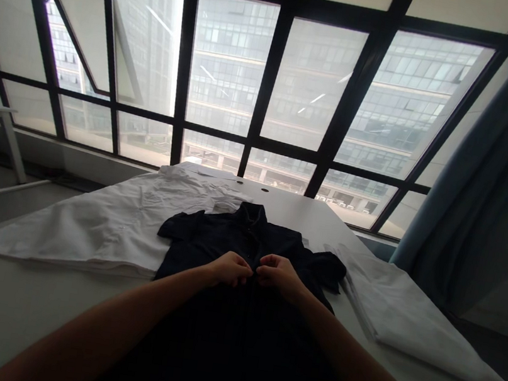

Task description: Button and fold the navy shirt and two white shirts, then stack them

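A dark navy or black short-sleeved collared shirt (246, 240) lies flat and face up on a white table (289, 207), its collar pointing away from me. My left hand (230, 268) and my right hand (277, 273) meet at the shirt's front placket (254, 268), just below the chest, with fingers curled and pinching the dark fabric. Any button between the fingers is hidden by my hands and the dark cloth. The lower shirt body runs toward me under my forearms.
A wide white garment (110, 226) lies folded on the table left of the shirt, and a folded white cloth (411, 316) lies to its right. A large gridded window (271, 78) stands past the far table edge. A blue curtain (474, 153) hangs at right.
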A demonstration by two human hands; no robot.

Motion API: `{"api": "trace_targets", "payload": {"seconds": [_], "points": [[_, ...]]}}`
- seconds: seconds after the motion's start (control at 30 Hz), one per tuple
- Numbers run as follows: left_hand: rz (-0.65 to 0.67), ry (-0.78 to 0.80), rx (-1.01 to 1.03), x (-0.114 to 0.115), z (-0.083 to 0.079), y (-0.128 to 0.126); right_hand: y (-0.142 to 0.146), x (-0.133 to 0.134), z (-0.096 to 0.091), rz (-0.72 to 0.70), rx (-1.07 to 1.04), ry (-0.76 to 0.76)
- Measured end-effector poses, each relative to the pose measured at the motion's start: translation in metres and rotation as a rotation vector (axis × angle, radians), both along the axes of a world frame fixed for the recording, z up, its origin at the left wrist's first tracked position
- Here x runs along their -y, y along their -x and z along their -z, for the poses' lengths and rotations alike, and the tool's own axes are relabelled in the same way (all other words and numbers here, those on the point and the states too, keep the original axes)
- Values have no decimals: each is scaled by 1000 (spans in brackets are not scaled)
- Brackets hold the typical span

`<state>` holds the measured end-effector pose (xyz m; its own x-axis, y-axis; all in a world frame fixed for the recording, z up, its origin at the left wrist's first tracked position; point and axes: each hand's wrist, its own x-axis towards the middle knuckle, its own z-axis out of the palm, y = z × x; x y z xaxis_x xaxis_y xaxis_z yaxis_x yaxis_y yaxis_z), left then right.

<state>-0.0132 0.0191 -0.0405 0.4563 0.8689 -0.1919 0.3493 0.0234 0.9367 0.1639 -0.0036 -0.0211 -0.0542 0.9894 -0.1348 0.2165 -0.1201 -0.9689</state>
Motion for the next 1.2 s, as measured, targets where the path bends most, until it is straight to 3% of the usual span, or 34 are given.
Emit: {"api": "trace_targets", "payload": {"seconds": [0.63, 0.97, 1.2], "points": [[-15, -15, 37, 0, 2, -1, 4, 6, -4, 67, 3, -28], [-57, -17, 13, 3, 0, -4, 3, 2, -1, 29, -43, -73], [-38, 9, 3, 1, -1, -3, -4, 0, 1, -52, -161, 14]]}}
